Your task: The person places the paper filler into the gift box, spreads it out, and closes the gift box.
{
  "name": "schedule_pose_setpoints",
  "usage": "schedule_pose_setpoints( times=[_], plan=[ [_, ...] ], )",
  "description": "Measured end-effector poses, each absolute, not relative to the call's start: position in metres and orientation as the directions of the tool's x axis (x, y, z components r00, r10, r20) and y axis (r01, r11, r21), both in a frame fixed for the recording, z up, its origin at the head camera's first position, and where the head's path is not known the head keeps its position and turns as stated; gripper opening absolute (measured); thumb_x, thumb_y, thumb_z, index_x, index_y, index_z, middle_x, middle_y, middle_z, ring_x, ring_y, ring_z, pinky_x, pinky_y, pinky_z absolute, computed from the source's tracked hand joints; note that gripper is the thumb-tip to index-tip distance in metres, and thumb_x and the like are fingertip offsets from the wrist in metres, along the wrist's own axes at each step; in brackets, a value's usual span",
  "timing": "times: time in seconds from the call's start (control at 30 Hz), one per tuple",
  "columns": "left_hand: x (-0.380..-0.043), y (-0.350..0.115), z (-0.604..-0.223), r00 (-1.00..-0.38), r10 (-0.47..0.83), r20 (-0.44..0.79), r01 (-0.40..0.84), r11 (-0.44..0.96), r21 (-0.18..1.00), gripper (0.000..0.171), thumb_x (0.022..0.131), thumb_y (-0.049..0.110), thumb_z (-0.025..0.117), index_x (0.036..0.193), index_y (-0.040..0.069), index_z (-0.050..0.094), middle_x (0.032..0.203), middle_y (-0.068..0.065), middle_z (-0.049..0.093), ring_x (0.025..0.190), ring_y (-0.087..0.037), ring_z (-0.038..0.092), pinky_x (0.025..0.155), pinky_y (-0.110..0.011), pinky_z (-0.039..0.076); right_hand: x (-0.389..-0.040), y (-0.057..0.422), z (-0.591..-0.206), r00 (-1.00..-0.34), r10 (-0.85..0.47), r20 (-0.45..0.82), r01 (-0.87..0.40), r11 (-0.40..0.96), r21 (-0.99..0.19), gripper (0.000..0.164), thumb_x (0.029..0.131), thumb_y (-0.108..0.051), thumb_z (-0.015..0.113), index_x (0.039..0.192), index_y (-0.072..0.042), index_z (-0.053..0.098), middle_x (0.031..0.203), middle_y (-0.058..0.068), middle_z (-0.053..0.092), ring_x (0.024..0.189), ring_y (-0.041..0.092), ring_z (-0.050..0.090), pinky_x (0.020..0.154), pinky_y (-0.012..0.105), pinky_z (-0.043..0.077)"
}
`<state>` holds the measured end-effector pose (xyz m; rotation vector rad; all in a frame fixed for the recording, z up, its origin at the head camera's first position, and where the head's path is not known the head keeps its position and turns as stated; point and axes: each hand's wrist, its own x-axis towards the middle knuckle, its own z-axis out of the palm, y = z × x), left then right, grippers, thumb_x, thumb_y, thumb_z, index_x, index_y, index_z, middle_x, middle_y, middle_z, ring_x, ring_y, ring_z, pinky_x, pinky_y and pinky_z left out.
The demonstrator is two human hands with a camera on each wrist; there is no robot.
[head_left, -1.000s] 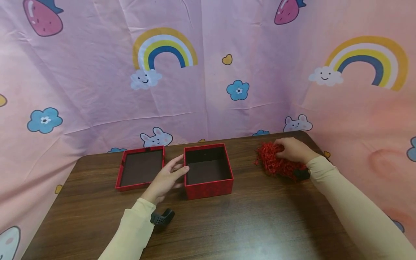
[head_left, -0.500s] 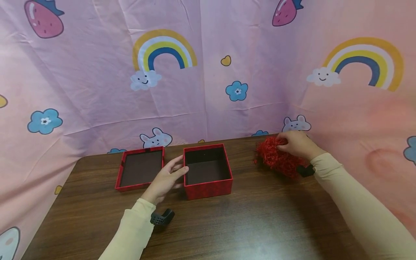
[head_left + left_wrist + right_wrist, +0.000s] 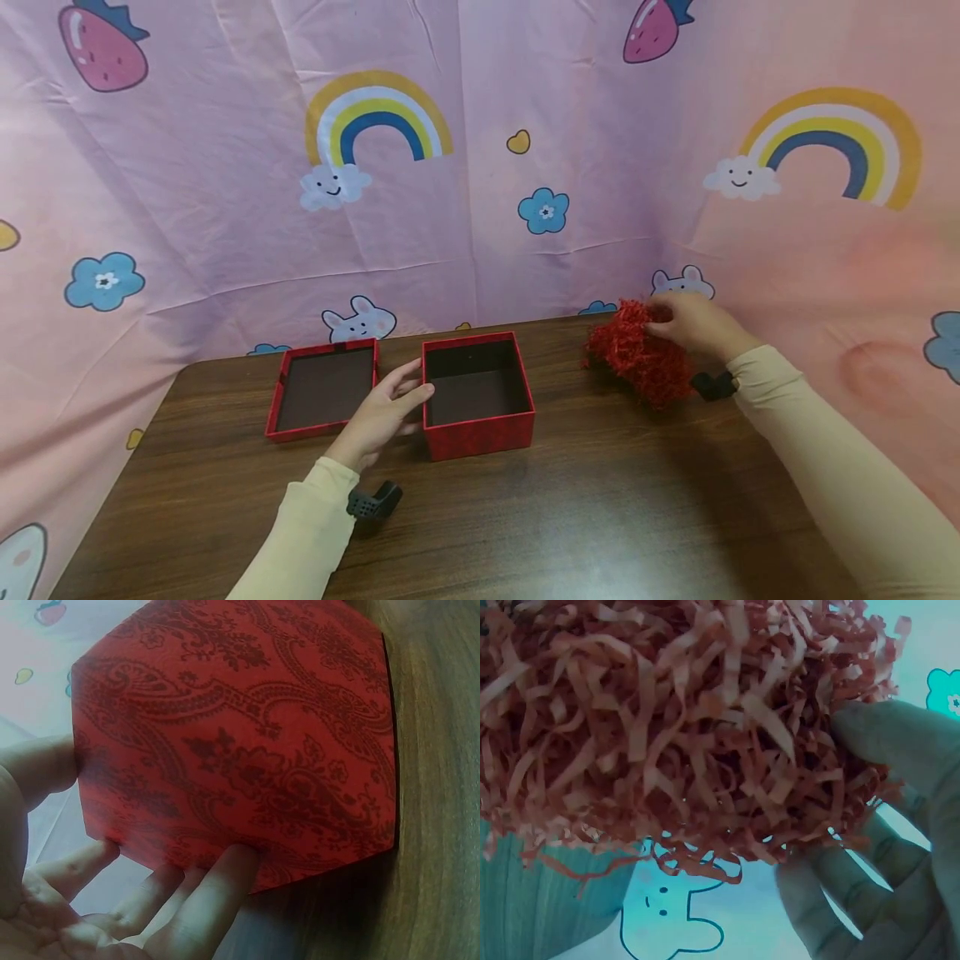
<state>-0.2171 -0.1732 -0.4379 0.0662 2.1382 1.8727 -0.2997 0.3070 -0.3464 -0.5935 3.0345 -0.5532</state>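
Note:
A red box (image 3: 480,435) without its cover stands mid-table, dark inside; its side shows a paisley-like pattern in the left wrist view. My left hand (image 3: 382,412) rests against its left wall, fingertips on the patterned side (image 3: 247,750) and thumb at the top rim. To the right, my right hand (image 3: 697,323) pinches a clump of red shredded paper (image 3: 637,358) from above. The clump hangs from thumb and fingers. Up close in the right wrist view, the curly paper strips (image 3: 682,735) fill much of the picture and hide some fingertips.
A shallow red box lid (image 3: 326,387) lies inside up, left of the box. The wooden table (image 3: 570,517) ends at a cloth backdrop (image 3: 480,208) with rainbows and rabbits behind and at the sides.
My right hand has taken hold of the shredded paper and raised it, moving up and slightly right. My left hand and the box stay in place.

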Motion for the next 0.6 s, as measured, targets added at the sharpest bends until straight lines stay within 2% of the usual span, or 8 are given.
schedule_pose_setpoints(
  times=[0.3,0.6],
  plan=[
    [-0.217,-0.174,-0.437,-0.956,0.222,-0.192,-0.160,0.153,0.975,0.076,0.101,0.041,0.067,0.164,0.022,0.028,0.162,-0.021,0.033,0.146,-0.046,0.040,0.105,-0.061,0.047,-0.301,0.310,-0.336,-0.907,-0.393,0.149,-0.420,0.849,-0.320,0.020,0.095,-0.013,0.074,0.109,0.002,0.072,0.101,0.016,0.075,0.094,0.033,0.071,0.086,0.054,0.057],
    [-0.216,-0.173,-0.437,-0.955,0.228,-0.190,-0.153,0.171,0.973,0.079,0.100,0.043,0.067,0.164,0.023,0.027,0.163,-0.022,0.032,0.146,-0.047,0.038,0.104,-0.060,0.049,-0.296,0.312,-0.326,-0.916,-0.375,0.141,-0.400,0.858,-0.323,0.027,0.096,-0.015,0.073,0.116,0.004,0.071,0.105,0.019,0.074,0.095,0.034,0.069,0.087,0.056,0.056]
  ],
)
